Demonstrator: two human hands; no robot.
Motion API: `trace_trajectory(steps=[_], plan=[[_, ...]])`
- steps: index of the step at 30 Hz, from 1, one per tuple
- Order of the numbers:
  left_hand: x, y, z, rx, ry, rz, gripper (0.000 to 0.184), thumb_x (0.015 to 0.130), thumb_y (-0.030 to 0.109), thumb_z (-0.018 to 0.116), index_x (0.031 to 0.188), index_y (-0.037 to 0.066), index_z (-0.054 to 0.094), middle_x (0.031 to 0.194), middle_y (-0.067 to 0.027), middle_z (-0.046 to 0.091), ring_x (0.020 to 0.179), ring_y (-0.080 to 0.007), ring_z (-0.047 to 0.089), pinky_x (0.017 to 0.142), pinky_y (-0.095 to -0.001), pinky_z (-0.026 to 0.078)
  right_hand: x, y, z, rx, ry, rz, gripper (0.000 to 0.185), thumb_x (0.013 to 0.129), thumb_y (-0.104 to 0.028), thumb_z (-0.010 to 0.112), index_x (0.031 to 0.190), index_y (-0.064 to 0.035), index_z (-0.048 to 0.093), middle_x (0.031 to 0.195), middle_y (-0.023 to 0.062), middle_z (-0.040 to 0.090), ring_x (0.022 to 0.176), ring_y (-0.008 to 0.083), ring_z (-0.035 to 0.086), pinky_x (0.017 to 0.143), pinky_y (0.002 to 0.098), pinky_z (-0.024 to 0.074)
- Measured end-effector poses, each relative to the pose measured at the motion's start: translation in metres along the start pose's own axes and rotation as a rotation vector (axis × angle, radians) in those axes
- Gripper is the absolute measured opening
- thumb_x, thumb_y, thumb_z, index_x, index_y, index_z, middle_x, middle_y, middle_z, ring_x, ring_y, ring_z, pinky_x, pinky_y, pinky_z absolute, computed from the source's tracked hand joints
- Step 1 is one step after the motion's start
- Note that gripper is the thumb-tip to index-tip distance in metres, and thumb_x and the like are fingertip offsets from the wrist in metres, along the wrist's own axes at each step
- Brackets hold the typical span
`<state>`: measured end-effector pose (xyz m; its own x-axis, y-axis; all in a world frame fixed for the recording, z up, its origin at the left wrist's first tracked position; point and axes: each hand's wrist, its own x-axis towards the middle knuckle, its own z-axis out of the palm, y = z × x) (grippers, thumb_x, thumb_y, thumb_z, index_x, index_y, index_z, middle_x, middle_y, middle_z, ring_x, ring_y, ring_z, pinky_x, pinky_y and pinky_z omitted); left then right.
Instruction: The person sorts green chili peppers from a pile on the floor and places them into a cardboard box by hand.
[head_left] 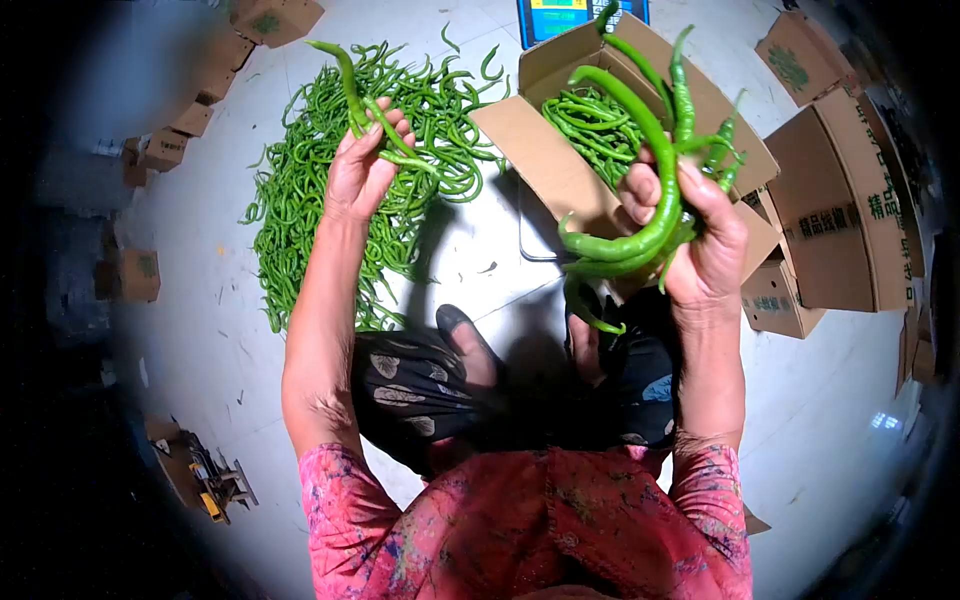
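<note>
A few long green chili peppers [350, 88] are pinched in my left hand [358, 178], raised over the left-hand side of the scene. My right hand [708, 235] grips a bunch of long, curved green chili peppers [640, 110], their ends sticking out on both sides of the fist. Behind that bunch stands an open cardboard box [535, 160], with more green chili peppers [598, 128] lying inside. Below and beyond my left hand, a wide heap of green chili peppers [300, 215] spreads over the floor. The bunch hides part of the box.
A blue device with a lit display [560, 18] stands behind the box. Printed cardboard cartons [835, 215] are stacked at the right, and more cartons [165, 150] line the left. My feet [468, 345] rest on the pale floor [230, 380] between heap and box.
</note>
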<state>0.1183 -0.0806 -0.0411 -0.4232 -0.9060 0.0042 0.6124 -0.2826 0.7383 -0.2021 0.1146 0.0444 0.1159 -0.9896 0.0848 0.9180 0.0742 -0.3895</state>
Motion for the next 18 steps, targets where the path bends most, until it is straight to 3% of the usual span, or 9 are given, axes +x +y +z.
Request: trace_trajectory(steps=[3,5,7,11,12,13,15,18], plan=[[0.002,-0.004,0.044,0.11,-0.004,0.017,0.048,0.09,0.005,0.06,0.133,-0.002,0.041,0.114,-0.0162,0.059,0.103,-0.0263,0.059,0.094,-0.0407,0.049,-0.002,0.008,-0.003,0.014,0.024,-0.002,0.032,0.089,-0.012,0.058,0.118,0.0002,0.051,0.092,0.0161,0.059,0.079,0.0229,0.062,0.072,0.0326,0.0552],[0.01,-0.011,0.074,0.204,-0.005,0.036,0.049,0.09,0.005,0.06,0.133,-0.003,0.04,0.112,-0.0165,0.06,0.102,-0.0259,0.059,0.093,-0.0397,0.049,-0.008,0.014,0.018,-0.19,0.096,0.064,0.036,0.086,-0.018,0.06,0.115,0.0006,0.052,0.088,0.011,0.056,0.079,0.0189,0.055,0.069,0.0315,0.0457],[0.025,-0.021,0.099,0.307,-0.093,0.04,0.044,0.091,0.005,0.057,0.132,-0.003,0.042,0.11,-0.0158,0.06,0.099,-0.0243,0.06,0.091,-0.0369,0.05,-0.012,0.013,0.027,-0.481,-0.099,0.109,0.034,0.084,-0.022,0.063,0.11,0.0003,0.056,0.087,0.01,0.059,0.08,0.0165,0.057,0.07,0.0289,0.0455],[0.06,-0.049,0.138,0.494,-0.12,0.12,0.037,0.092,0.003,0.051,0.128,-0.003,0.047,0.107,-0.0136,0.062,0.095,-0.0189,0.061,0.087,-0.0324,0.05,-0.019,0.008,0.044,-0.539,-0.268,0.295,0.038,0.08,-0.029,0.068,0.103,-0.0004,0.057,0.078,0.0049,0.063,0.064,0.0114,0.057,0.057,0.0224,0.0435],[0.063,-0.055,0.157,0.625,-0.067,0.134,0.035,0.092,0.004,0.051,0.127,-0.003,0.049,0.107,-0.0135,0.063,0.096,-0.0179,0.061,0.088,-0.0314,0.049,-0.017,0.01,0.041,-0.586,-0.318,0.323,0.037,0.08,-0.028,0.068,0.103,-0.0006,0.056,0.078,0.0046,0.064,0.064,0.0103,0.059,0.053,0.0214,0.0431],[0.065,-0.06,0.174,0.755,-0.012,0.15,0.034,0.093,0.004,0.05,0.126,-0.003,0.05,0.107,-0.0135,0.064,0.097,-0.017,0.061,0.089,-0.0304,0.048,-0.015,0.013,0.038,-0.532,-0.362,0.382,0.033,0.083,-0.023,0.068,0.104,-0.0007,0.056,0.079,0.006,0.064,0.07,0.0115,0.062,0.059,0.0237,0.0473],[0.079,-0.075,0.182,1.036,-0.151,0.354,0.036,0.089,0.001,0.051,0.124,0.002,0.056,0.108,-0.0118,0.066,0.096,-0.0161,0.062,0.089,-0.0278,0.046,-0.014,0.021,0.032,-0.54,-0.405,0.31,0.027,0.086,-0.018,0.067,0.104,-0.0009,0.056,0.08,0.006,0.064,0.073,0.0123,0.063,0.064,0.0262,0.0501],[0.084,-0.102,0.198,1.165,-0.377,0.531,0.043,0.083,-0.004,0.049,0.125,0.004,0.056,0.108,-0.0101,0.065,0.099,-0.0185,0.061,0.09,-0.0302,0.046,-0.015,0.021,0.032,-0.515,-0.391,0.299,0.025,0.089,-0.017,0.067,0.105,-0.0007,0.057,0.082,0.0059,0.064,0.075,0.0124,0.063,0.067,0.028,0.0506]])
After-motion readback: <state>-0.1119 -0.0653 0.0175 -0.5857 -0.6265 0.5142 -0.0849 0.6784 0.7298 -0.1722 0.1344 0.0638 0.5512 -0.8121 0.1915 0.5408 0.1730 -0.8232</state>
